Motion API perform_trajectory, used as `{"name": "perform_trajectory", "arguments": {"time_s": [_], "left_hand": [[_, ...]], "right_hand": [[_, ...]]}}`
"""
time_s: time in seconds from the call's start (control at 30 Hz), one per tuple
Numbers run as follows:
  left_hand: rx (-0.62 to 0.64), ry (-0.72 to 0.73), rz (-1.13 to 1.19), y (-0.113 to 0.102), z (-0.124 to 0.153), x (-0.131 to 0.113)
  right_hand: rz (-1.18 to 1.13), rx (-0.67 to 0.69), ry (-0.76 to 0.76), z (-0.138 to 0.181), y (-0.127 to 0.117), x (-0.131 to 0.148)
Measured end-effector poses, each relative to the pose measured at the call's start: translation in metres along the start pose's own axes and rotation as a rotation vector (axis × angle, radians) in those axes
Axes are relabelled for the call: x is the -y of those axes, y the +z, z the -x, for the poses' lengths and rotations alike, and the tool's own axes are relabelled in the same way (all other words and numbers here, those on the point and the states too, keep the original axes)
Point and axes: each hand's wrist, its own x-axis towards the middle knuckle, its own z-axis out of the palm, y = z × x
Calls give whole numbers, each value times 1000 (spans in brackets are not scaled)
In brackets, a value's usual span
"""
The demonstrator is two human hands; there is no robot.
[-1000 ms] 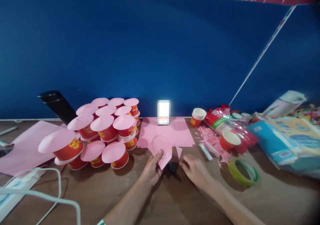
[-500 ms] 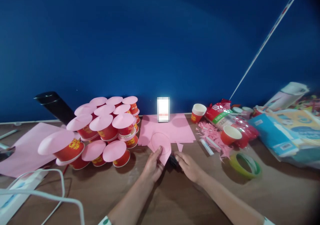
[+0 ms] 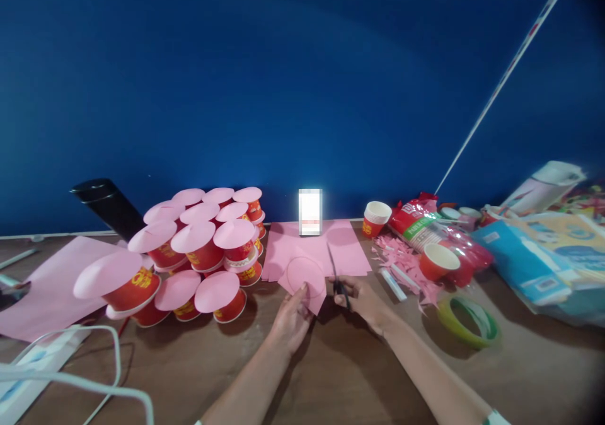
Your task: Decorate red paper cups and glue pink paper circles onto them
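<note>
A piece of pink paper (image 3: 302, 273) with a circle drawn on it is pinched between the thumb and fingers of my left hand (image 3: 292, 316). Just to its right, my right hand (image 3: 362, 300) is closed around black-handled scissors (image 3: 336, 273). Their blades point up and away, apart from the drawn circle. Behind both hands lies a stack of pink sheets (image 3: 352, 248), with a bright, blurred-out rectangle (image 3: 311, 214) standing at its back.
Several red paper cups (image 3: 196, 251) topped with pink discs are stacked on the left. To the right lie pink scraps (image 3: 401, 261), a glue stick (image 3: 393, 285), a loose cup (image 3: 439, 261), a tape roll (image 3: 467, 321) and plastic packs (image 3: 534, 261). A white cable (image 3: 94, 381) crosses the front left.
My right hand has brought the scissors up beside the paper, blades now in sight. A small pink offcut near the paper's right edge no longer shows. My left hand keeps its pinch.
</note>
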Motion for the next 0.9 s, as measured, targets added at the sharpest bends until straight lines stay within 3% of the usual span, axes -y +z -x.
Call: {"name": "perform_trajectory", "arguments": {"time_s": [0.1, 0.47, 0.7, 0.9], "left_hand": [[-48, 48, -55, 1, 0, 0], [-5, 127, -265, 4, 3, 5], [-75, 139, -280, 15, 10, -1], [0, 228, -323, 28, 1, -14]], "right_hand": [[7, -129, -39, -1, -2, -8], [168, -163, -175, -10, 3, -24], [150, -174, -190, -14, 4, -27], [215, -192, -223, -13, 4, -25]]}}
